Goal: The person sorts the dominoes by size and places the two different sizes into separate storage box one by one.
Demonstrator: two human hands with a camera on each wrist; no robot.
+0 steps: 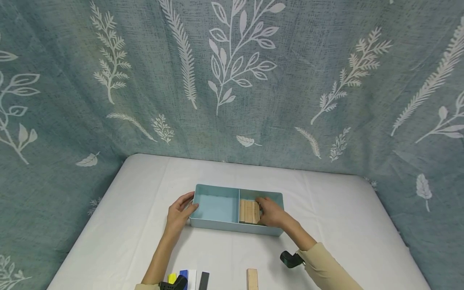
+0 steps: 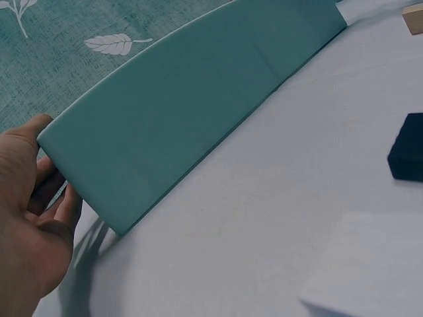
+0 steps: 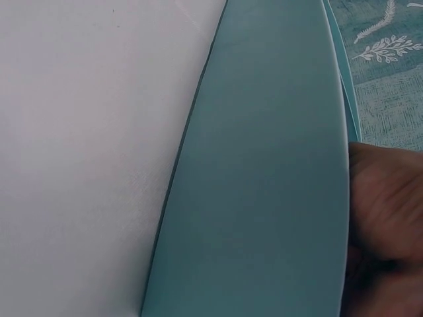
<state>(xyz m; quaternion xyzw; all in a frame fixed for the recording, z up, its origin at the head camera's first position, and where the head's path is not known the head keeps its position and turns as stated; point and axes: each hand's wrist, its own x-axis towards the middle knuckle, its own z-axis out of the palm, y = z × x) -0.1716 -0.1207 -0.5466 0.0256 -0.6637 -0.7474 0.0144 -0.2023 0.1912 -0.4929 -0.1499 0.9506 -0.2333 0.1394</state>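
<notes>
A light blue rectangular plastic box with two compartments [image 1: 217, 207] sits on the white cloth-covered tabletop [image 1: 326, 209], between the person's two hands. The left hand [image 1: 179, 213] grips the box's left end: the thumb lies over the top rim and the fingers [image 2: 63, 205] curl against the outer end wall, as the left wrist view shows. The right hand [image 1: 272, 213] reaches down into the box's right compartment, its fingers resting on the flat wooden blocks [image 1: 248, 210] that lie side by side there, just left of that hand; whether the fingers pinch a block or only touch it cannot be told. The compartment beside the left hand holds nothing visible.

Nearer the person than the left hand, a row of small blocks lies on the tabletop: yellow [image 1: 172, 278], blue [image 1: 184, 274], white [image 1: 192, 278] and black [image 1: 204, 280]. A single wooden block [image 1: 252, 278] lies nearer the person than the right hand, well apart from the box. A teal leaf-printed curtain [image 1: 232, 80] hangs behind.
</notes>
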